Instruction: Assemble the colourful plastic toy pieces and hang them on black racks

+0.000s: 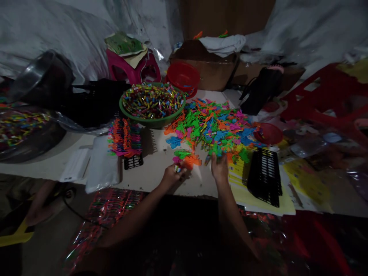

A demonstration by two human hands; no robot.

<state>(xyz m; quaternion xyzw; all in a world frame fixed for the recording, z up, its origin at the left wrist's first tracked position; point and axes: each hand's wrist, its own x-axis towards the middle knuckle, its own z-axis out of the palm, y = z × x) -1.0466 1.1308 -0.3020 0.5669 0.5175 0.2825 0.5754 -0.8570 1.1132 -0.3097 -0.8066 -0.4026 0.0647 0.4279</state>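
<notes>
Plastic pieces [214, 124] lie right of the green basin [152, 122], likely light, stiff, slick: pinch their bodies. Your left hand [171, 176] has its grip round a small cylinder [177, 168]; your right hand's [219, 168], you cannot tell.

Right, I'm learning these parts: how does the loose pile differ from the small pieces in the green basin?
The loose pile spreads across the table; the small pieces sit heaped in the green basin. The pile's parts look jagged and irregular, the small pieces short and stubby. The pile shows bright green and orange; the small pieces, more yellow and dark red. Both are multicoloured.
</notes>
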